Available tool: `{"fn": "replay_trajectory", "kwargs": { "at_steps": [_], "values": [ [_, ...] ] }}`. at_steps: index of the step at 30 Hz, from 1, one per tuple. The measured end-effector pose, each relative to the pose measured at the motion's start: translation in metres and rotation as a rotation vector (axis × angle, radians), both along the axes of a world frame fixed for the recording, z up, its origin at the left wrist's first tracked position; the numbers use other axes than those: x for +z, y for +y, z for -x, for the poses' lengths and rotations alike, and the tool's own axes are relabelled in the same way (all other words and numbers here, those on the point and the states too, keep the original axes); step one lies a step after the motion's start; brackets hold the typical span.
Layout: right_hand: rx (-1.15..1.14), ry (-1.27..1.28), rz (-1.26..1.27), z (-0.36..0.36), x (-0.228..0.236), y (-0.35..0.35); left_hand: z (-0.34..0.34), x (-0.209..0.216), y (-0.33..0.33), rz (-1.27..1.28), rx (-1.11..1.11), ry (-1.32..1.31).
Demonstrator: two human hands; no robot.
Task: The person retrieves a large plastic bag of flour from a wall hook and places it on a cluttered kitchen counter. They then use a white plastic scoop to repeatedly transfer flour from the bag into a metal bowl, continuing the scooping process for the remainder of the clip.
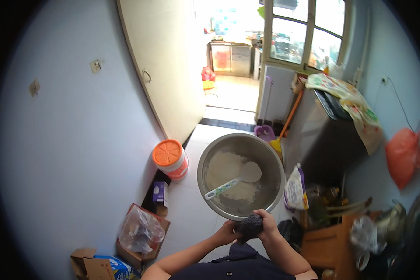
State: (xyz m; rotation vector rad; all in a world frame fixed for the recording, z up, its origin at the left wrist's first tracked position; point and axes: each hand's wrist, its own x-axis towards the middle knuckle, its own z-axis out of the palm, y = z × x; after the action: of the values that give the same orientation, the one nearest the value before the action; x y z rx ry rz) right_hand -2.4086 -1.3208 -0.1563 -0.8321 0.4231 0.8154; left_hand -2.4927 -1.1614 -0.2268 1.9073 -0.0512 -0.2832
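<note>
A large steel basin (277, 186) is in front of me, with white powder that looks like flour (224, 168) spread over its bottom. Across the powder lies a white spoon (251, 172), its flower-patterned handle pointing to the near left wall. My right hand (268, 225) is closed at the near rim, fingers against the basin. Just left of it, my left hand (226, 233) is at the same rim, its fingers partly hidden. Between my hands, a dark textured thing (250, 226) covers part of the rim; what it is, I cannot make out.
Left of the basin stands a white bucket with an orange lid (167, 153); nearer are cartons and a clear plastic bag (142, 231). On the right are a white and purple sack (296, 189), a broom (291, 114) and a wooden piece of furniture (324, 245). A doorway opens ahead.
</note>
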Motion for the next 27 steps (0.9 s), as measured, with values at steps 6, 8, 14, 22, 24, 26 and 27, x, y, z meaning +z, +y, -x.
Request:
{"fn": "replay_trajectory", "kwargs": {
  "at_steps": [6, 8, 14, 22, 24, 26, 27],
  "values": [
    [0.063, -0.039, 0.025, -0.172, 0.008, 0.088, -0.144, 0.048, 0.103, 0.251, 0.239, -0.067],
    [0.07, -0.057, 0.068, -0.228, 0.007, 0.113, -0.194, 0.077, 0.126, 0.429, 0.247, 0.05],
    [0.017, -0.121, 0.043, -0.397, 0.009, 0.22, -0.341, 0.076, 0.232, 0.837, 0.318, 0.022],
    [-0.068, -0.11, -0.12, -0.633, 0.018, 0.406, -0.603, 0.142, 0.387, 1.406, 0.474, 0.17],
    [-0.102, -0.105, -0.137, -0.697, 0.023, 0.433, -0.653, 0.162, 0.435, 1.201, 0.291, 0.164],
    [-0.092, -0.057, -0.112, -0.757, 0.022, 0.446, -0.698, 0.181, 0.482, 0.812, 0.109, 0.123],
    [-0.11, -0.069, -0.122, -0.785, 0.02, 0.451, -0.722, 0.18, 0.501, 0.678, 0.018, 0.154]
  ]
}}
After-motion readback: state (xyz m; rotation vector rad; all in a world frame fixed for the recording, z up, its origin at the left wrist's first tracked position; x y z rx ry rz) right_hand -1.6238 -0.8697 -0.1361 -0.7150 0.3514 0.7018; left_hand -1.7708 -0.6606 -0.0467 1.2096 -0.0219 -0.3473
